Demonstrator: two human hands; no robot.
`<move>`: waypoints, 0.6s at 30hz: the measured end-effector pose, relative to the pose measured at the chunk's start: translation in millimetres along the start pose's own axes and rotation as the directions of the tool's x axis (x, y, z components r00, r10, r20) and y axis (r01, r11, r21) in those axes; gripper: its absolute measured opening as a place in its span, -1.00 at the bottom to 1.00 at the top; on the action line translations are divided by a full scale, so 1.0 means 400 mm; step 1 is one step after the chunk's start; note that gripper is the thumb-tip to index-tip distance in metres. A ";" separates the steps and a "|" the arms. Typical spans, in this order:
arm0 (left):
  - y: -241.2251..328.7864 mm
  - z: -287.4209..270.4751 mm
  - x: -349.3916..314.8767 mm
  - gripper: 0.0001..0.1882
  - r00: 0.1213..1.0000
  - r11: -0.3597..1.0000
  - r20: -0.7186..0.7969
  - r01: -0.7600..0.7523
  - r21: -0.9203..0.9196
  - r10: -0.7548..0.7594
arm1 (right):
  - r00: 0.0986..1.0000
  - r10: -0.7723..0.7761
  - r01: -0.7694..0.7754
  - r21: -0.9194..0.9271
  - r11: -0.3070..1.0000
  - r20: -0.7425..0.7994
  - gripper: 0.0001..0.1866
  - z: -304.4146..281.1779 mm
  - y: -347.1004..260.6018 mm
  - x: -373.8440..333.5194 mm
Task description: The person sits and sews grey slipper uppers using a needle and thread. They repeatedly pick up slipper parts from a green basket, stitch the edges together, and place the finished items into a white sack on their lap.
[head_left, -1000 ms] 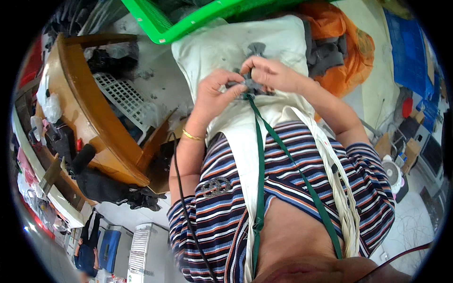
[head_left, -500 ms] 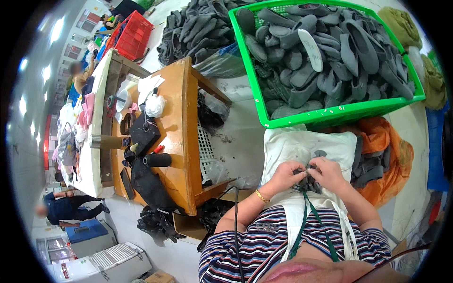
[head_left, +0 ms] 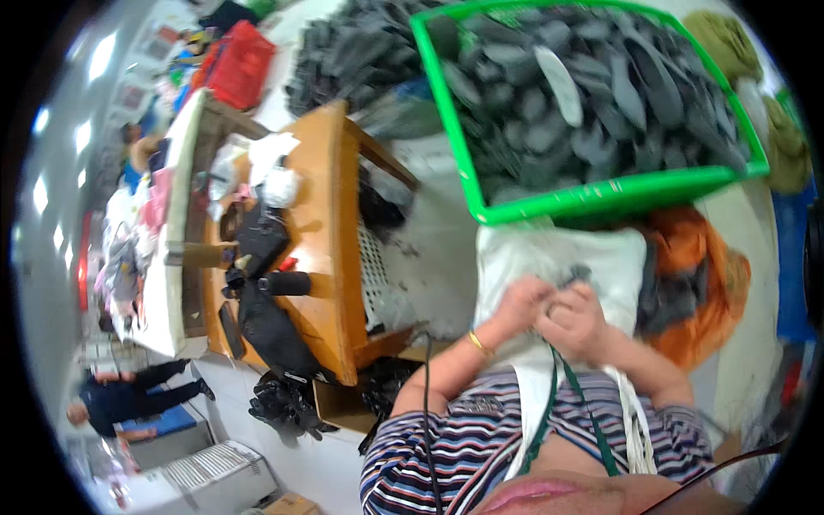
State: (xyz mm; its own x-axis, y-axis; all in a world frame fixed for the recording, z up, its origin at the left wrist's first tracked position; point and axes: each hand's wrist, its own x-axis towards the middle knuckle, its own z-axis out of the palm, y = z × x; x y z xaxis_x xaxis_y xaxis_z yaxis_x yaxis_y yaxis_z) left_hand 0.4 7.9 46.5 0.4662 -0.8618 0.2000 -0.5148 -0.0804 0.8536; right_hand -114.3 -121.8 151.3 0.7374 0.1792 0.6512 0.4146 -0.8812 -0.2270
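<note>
Over the white cloth (head_left: pixel 506 257) on my lap, both hands are drawn close together with fingers closed. My left hand (head_left: pixel 525 305) wears a gold bracelet at the wrist and is blurred. My right hand (head_left: pixel 573 322), turned palm inward, presses against its fingers. A grey fabric piece (head_left: pixel 575 274), of the same colour as the slippers in the basket, pokes out beyond the fingertips; the rest of it is hidden by my hands. A dark green cord (head_left: pixel 582 408) runs from my neck down toward them.
Just ahead stands a green basket (head_left: pixel 601 196) heaped with grey slippers (head_left: pixel 631 94), one sole whitish. An orange sack (head_left: pixel 717 292) with grey pieces lies right of my lap. At left is a wooden table (head_left: pixel 322 206) holding black items. A black cable (head_left: pixel 427 412) hangs beside my left arm.
My hands have closed in on each other, the right one rolling over toward the left. The view has shifted slightly. At far left, a person in dark clothes has changed position.
</note>
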 end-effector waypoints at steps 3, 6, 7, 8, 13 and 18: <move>-0.008 -0.035 -0.006 -0.81 0.968 0.964 -0.159 -0.157 0.214 0.193 | 0.965 0.163 -0.177 0.052 0.983 0.207 -0.84 0.018 0.009 -0.022; 0.007 -0.060 0.028 -0.81 0.940 0.911 -0.222 -0.162 0.378 0.259 | 0.434 0.690 -0.556 0.775 -0.300 0.579 -0.83 -0.076 0.001 -0.041; 0.001 -0.062 0.041 -0.80 0.929 0.910 -0.249 -0.166 0.379 0.273 | 0.354 0.723 -0.466 0.783 -0.413 0.593 -0.79 -0.103 0.008 -0.056; 0.002 -0.067 0.050 -0.79 0.908 0.888 -0.259 -0.206 0.410 0.330 | 0.315 0.796 -0.445 0.821 -0.357 0.517 -0.79 -0.138 0.009 -0.075; -0.036 -0.098 0.042 -0.74 0.851 0.801 -0.299 -0.210 0.560 0.432 | 0.248 0.921 0.274 0.891 -0.363 0.299 -0.93 -0.351 0.164 -0.262; -0.052 -0.118 0.041 -0.77 0.820 0.752 -0.298 -0.224 0.620 0.489 | -0.294 0.927 0.075 0.961 0.265 -0.232 -0.71 -0.674 0.327 -0.699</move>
State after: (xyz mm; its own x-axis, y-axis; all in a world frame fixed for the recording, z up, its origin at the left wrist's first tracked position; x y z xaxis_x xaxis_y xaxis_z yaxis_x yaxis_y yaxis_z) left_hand 52.8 19.0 54.9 0.3449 -0.5971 0.7243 -0.9373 -0.1781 0.2995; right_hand -409.8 -405.2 134.7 0.0440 -0.9714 -0.2334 0.6774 0.2007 -0.7077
